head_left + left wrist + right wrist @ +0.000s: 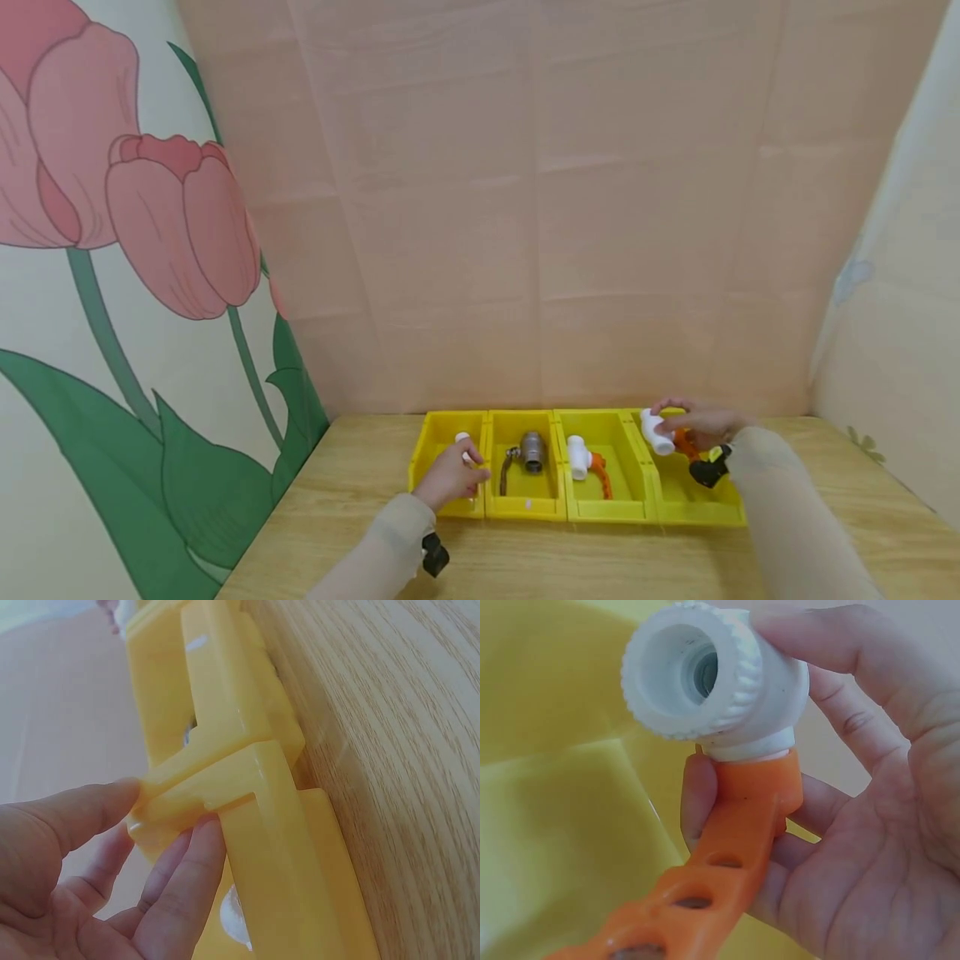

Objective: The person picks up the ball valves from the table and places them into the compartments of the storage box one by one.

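My right hand (703, 422) holds a white plastic ball valve (657, 432) with an orange lever over the rightmost yellow bin (697, 510). In the right wrist view, thumb and fingers wrap the valve's white body (776, 690) and the base of its orange lever (739, 825); one round opening faces the camera. On the left, my left hand (452, 477) pinches the rim of the leftmost yellow bin (422, 454), thumb and fingers about the wall beside the neighbouring bin. Inside that leftmost bin a white piece (462, 437) shows, partly hidden by the hand.
A metal ball valve (532, 452) with a lever lies in the second bin. Another white valve (578, 458) with an orange lever lies in the third. The bins stand side by side on a wooden table (525, 558), before a pinkish backdrop (450, 250).
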`<action>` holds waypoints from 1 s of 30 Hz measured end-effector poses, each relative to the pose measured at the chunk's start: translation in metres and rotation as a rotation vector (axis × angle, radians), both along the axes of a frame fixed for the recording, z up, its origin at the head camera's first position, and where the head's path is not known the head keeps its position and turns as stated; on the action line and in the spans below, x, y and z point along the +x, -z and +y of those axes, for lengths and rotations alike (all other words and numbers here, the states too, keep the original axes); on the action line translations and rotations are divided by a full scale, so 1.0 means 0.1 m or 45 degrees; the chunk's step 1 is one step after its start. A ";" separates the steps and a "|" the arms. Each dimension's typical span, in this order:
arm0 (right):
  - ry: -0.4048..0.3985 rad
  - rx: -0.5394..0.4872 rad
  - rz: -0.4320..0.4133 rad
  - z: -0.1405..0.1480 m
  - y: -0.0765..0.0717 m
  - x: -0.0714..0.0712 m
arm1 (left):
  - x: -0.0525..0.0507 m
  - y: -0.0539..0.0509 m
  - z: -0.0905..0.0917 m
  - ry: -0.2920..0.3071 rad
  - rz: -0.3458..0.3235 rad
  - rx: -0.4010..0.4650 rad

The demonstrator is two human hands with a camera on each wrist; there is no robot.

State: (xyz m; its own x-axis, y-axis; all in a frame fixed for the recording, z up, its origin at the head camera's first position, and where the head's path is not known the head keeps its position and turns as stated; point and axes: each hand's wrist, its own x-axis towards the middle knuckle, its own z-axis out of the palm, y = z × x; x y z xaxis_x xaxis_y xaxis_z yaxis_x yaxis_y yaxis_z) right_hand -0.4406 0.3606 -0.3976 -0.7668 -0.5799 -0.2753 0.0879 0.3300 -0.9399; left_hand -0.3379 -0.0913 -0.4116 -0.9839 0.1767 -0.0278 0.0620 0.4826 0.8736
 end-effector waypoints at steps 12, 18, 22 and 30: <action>0.094 0.034 0.038 -0.07 0.06 -0.01 | 0.00 0.00 -0.01 0.006 -0.004 -0.002; 0.128 0.019 0.040 -0.11 0.09 0.03 | 0.00 0.00 0.00 -0.007 -0.019 -0.007; 0.161 0.022 0.063 -0.11 0.15 0.01 | -0.01 0.01 0.00 -0.018 -0.021 -0.016; 0.162 0.007 0.077 -0.10 0.23 -0.01 | -0.01 0.01 0.00 -0.008 -0.012 0.006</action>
